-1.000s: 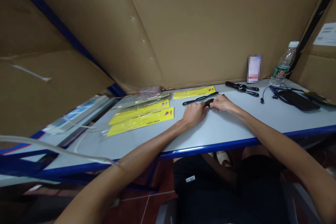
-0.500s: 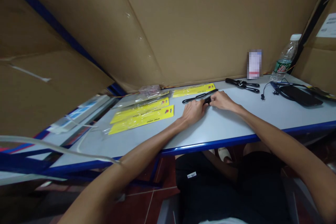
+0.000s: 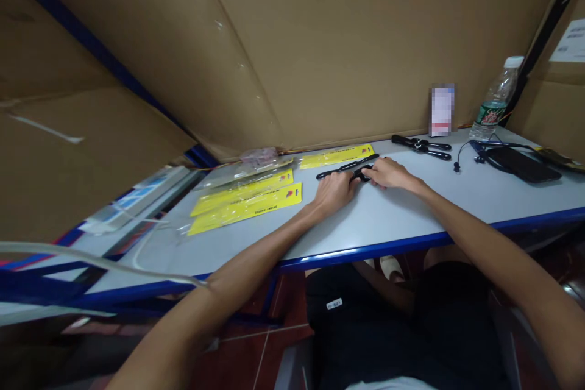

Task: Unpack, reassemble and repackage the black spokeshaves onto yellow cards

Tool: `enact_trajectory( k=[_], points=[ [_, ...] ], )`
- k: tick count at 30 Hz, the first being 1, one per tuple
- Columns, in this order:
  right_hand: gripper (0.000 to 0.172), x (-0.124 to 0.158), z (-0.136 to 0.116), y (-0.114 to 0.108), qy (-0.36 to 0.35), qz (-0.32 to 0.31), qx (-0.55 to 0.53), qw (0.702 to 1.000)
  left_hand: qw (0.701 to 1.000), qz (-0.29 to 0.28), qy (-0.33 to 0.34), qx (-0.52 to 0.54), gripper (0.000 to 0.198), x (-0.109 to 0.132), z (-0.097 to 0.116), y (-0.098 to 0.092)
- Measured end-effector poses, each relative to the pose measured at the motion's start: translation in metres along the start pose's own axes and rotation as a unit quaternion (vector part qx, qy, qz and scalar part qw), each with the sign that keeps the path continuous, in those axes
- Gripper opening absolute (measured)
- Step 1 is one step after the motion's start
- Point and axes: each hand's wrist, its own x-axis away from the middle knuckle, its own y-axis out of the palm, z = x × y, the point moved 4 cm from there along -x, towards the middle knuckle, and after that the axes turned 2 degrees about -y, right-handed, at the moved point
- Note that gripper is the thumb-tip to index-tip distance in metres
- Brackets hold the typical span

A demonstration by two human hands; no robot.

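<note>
My left hand (image 3: 334, 191) is closed on the left part of a slim, glossy black piece (image 3: 362, 174), pressed down near the table. At the piece's other end my right hand (image 3: 388, 173) grips it with bent fingers. Most of this piece is hidden by both hands, so its exact kind does not show. Just behind it lies a long black piece with a slot in its middle (image 3: 343, 169). Left of my hands are yellow cards in clear packaging (image 3: 249, 210), and another yellow card (image 3: 336, 157) lies farther back.
Several long black pieces (image 3: 425, 147) lie at the back right. Beyond them are an upright phone with a blurred screen (image 3: 442, 111), a water bottle (image 3: 493, 106), earphones (image 3: 457, 166) and a dark flat phone-like object (image 3: 523, 164). A pale cable (image 3: 100, 262) crosses the left side.
My right hand's fingers have loosened and flattened slightly over the black piece, showing a little more of it. My left hand stays nearly in place.
</note>
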Motion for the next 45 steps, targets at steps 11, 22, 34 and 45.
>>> enact_trajectory(
  k=[11,22,34,45],
  points=[
    [0.015,0.007,-0.008,-0.001,-0.059,0.069,0.015,0.996,1.000,-0.002,-0.013,-0.011,0.039,-0.001,0.000,0.001],
    [0.013,0.012,-0.014,-0.005,-0.086,0.102,0.013,0.991,1.000,-0.006,-0.017,-0.010,0.040,0.000,0.000,-0.001],
    [0.018,0.008,-0.010,-0.001,-0.006,0.098,0.027,0.995,1.000,-0.007,-0.017,-0.015,0.040,-0.002,0.000,0.000],
    [0.033,0.015,-0.012,-0.020,-0.098,0.185,0.004,0.978,1.000,-0.011,-0.019,-0.009,0.041,-0.002,0.000,0.000]
  ],
)
